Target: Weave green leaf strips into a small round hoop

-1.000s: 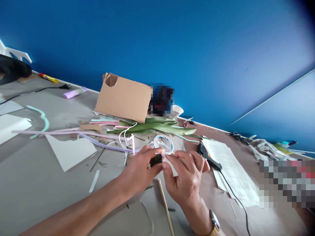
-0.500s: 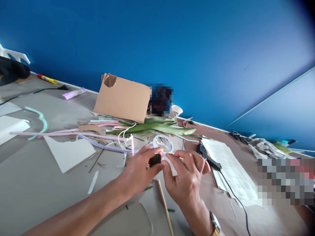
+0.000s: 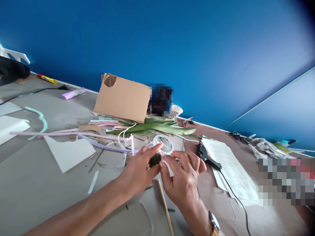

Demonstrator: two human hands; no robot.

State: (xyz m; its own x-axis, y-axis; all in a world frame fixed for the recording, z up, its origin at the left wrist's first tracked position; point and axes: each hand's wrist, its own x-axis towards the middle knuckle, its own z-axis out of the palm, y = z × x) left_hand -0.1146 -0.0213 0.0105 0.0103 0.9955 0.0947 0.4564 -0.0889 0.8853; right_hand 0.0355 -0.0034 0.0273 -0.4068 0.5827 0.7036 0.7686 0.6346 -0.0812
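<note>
My left hand point(image 3: 137, 168) is closed round a small dark green piece point(image 3: 155, 159) with a pale pink edge on its right side. Its index finger is raised above the piece, and the thumb lies along the lower side. At that pink edge, my right hand point(image 3: 184, 173) has thumb and index finger pinched together, the other fingers curled. What exactly the piece is, I cannot make out. Just behind the hands lies a roll of clear tape point(image 3: 169, 144). A thin wooden stick point(image 3: 165, 206) rests on the table below them.
Long green leaves point(image 3: 169, 127) and pastel pipe cleaners point(image 3: 73, 133) lie beyond the hands. Behind them leans a cardboard box point(image 3: 123, 98). To the right, a black glue gun point(image 3: 208, 157) with a cord rests on printed sheets point(image 3: 233, 173). Cut white card point(image 3: 69, 154) is at left.
My left index finger has lifted off the piece. My right hand has shifted slightly left and down, its fingertips still at the pink edge.
</note>
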